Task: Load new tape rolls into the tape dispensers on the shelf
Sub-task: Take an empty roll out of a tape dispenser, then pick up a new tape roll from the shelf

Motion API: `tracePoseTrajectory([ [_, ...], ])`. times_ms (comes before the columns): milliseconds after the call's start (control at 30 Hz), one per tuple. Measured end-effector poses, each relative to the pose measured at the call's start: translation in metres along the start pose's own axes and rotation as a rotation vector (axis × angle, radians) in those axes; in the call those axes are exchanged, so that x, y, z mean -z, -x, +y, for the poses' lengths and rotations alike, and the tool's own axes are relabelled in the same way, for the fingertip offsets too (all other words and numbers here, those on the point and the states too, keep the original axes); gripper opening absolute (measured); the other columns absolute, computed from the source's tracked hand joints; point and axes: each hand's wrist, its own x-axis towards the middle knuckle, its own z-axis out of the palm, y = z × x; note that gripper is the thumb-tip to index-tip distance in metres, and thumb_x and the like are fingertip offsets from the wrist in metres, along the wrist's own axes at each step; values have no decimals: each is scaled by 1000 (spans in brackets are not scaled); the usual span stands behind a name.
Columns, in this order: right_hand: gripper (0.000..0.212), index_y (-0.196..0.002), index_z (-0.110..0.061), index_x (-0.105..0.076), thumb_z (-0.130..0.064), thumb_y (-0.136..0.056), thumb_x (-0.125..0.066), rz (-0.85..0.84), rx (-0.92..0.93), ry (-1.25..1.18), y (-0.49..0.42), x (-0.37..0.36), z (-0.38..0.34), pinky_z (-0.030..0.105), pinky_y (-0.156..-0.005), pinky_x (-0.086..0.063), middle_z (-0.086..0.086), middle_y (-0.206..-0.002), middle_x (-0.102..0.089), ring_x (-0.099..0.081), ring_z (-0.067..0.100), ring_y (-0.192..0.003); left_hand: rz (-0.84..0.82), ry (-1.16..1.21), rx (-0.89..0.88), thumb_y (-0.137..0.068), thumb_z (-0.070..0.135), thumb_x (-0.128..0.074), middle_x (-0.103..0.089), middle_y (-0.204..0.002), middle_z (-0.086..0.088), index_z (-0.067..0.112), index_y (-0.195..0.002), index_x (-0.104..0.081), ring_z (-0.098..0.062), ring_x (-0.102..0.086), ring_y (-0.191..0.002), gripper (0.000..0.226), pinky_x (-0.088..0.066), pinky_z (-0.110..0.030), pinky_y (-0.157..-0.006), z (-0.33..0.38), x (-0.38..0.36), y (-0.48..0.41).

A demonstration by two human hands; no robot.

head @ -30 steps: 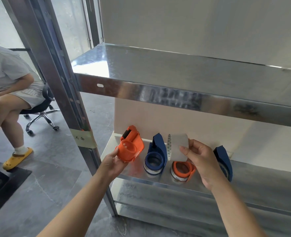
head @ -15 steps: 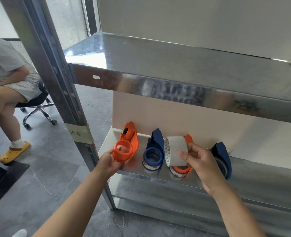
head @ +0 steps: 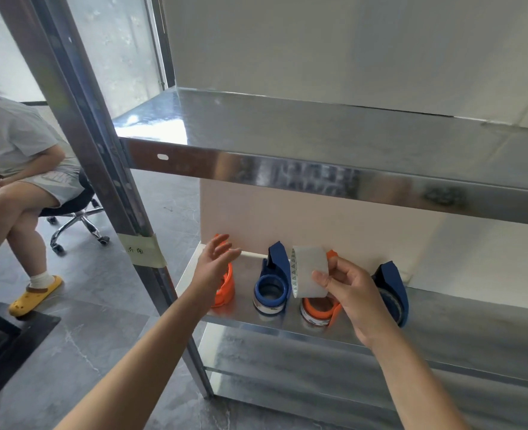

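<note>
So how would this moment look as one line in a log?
left hand: open, at left orange dispenser | right hand: pinches white tape roll | status: not yet loaded

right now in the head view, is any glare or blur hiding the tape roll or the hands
Head view: bright glare sits on the left end of the upper shelf, away from the work; head view: the fingers of the left hand are slightly motion-smeared, while the tape roll pinched by the right hand is sharp; head view: the shelf post leans, likely wide-lens distortion.
</note>
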Motion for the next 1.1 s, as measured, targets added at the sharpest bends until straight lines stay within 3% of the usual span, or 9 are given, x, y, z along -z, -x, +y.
tracePoseTrajectory([
  [100,11,-94,-23,-71,-23,-83,-71,20,18,-21,5,4,-4,46,-89,-55,-1,-94,-75,-68,20,-94,-200,28,-11,-84,21,-69,-70,-112,-5,20,-106,-67,-24,-64,-109,22,-47,-40,-99,27,-28,26],
  [233,10,-91,-21,-71,-25,-82,-72,78,25,-54,9,12,-8,44,-88,-56,1,-92,-75,-68,24,-95,-466,-114,-51,-83,21,-70,-72,-97,-7,10,-103,-66,-18,-69,-88,22,-54,-30,-87,57,-74,58],
  [333,2,-84,-21,-71,-22,-84,-70,92,61,-83,14,20,-11,39,-82,-53,0,-87,-74,-68,20,-86,-442,-197,-151,-79,2,-72,-64,-81,-11,7,-93,-60,-16,-62,-68,18,-55,-20,-66,60,-97,67],
  [433,7,-79,-25,-70,-21,-85,-70,106,101,-71,20,28,-14,39,-80,-54,2,-87,-74,-68,22,-87,-394,-88,-89,-77,-10,-68,-64,-77,-9,4,-98,-55,-11,-65,-58,28,-53,-19,-54,57,-108,69],
  [533,13,-76,-30,-69,-21,-85,-70,114,113,-53,25,35,-15,29,-74,-52,-2,-84,-74,-69,16,-84,-406,-15,-13,-78,-8,-68,-67,-83,-13,-2,-102,-57,-18,-70,-68,27,-57,-25,-56,54,-117,73],
  [767,10,-77,-24,-66,-21,-86,-69,165,127,-77,39,50,-14,11,-54,-43,-12,-68,-68,-61,-1,-62,-513,6,0,-80,-4,-66,-71,-83,-12,4,-85,-61,-27,-70,-79,11,-60,-36,-74,47,-131,78],
  [933,9,-78,-21,-67,-18,-86,-68,220,139,-101,44,50,-15,14,-63,-46,-9,-73,-70,-63,2,-70,-555,2,-29,-81,-4,-66,-71,-78,-9,4,-83,-60,-28,-67,-79,10,-57,-38,-77,49,-136,77],
  [1100,12,-75,-19,-66,-17,-86,-69,323,140,-121,59,58,-16,33,-69,-40,8,-76,-61,-53,17,-72,-651,-42,-52,-81,-3,-67,-69,-74,-7,8,-81,-62,-23,-66,-73,12,-56,-34,-72,51,-150,79],
])
